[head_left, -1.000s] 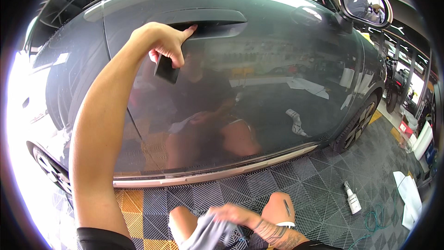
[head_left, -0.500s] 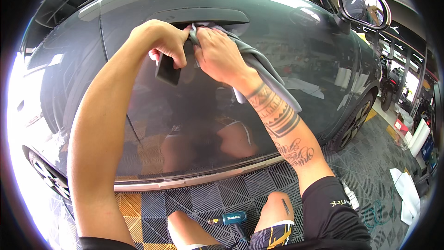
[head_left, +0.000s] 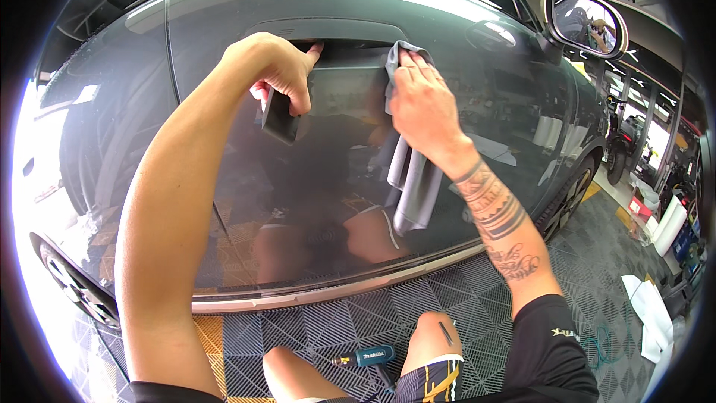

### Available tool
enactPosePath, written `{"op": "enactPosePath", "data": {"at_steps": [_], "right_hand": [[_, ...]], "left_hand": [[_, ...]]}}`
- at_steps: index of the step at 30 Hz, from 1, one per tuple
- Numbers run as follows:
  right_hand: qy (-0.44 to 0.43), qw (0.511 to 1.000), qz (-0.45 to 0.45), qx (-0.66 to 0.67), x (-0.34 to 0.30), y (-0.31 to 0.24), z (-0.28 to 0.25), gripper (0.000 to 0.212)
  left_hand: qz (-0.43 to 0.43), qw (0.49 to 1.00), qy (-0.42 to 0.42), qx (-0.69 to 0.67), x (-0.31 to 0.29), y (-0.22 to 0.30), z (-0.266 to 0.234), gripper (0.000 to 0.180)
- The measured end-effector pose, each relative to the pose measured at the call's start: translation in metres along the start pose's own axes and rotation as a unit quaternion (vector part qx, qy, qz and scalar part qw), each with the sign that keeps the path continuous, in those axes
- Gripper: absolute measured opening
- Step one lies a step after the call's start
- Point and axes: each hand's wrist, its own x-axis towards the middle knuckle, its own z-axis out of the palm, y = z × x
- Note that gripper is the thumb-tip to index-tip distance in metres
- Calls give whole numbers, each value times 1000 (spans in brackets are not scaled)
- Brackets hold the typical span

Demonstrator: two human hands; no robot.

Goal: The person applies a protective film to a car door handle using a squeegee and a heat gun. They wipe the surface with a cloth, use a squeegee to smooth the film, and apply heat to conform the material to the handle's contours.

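In front of me is a glossy dark grey car door [head_left: 335, 172] with a long handle recess [head_left: 354, 56] beneath a flush handle strip [head_left: 335, 30]. My right hand [head_left: 426, 108] presses a grey cloth [head_left: 414, 190] against the recess's right end; the cloth's loose part hangs down the door. Toward the recess's left end, my left hand [head_left: 287, 78] reaches a finger under the strip's edge. Its thumb and other fingers grip a dark, flat rectangular piece [head_left: 281, 119], tilted beside the panel; its exact kind cannot be made out.
A teal heat gun [head_left: 369, 357] lies on the grey and yellow tiled floor [head_left: 298, 325], between my knees. The side mirror [head_left: 585, 24] juts out at upper right. White sheets [head_left: 647, 313] and a thin green hose [head_left: 599, 347] lie at the right.
My right hand has slid right along the recess with the cloth, which now hangs straighter down. The left hand stays near its place, its finger now stretched along the recess.
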Motion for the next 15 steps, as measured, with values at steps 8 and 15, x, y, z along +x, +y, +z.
{"op": "enactPosePath", "data": {"at_steps": [8, 15], "right_hand": [[70, 985, -2, 157, 38, -56, 34, 30], [75, 992, -66, 76, -4, 23, 15, 25]], "left_hand": [[-5, 1000, -13, 21, -3, 5, -3, 122], [-18, 999, -8, 27, -1, 8, -6, 121]]}}
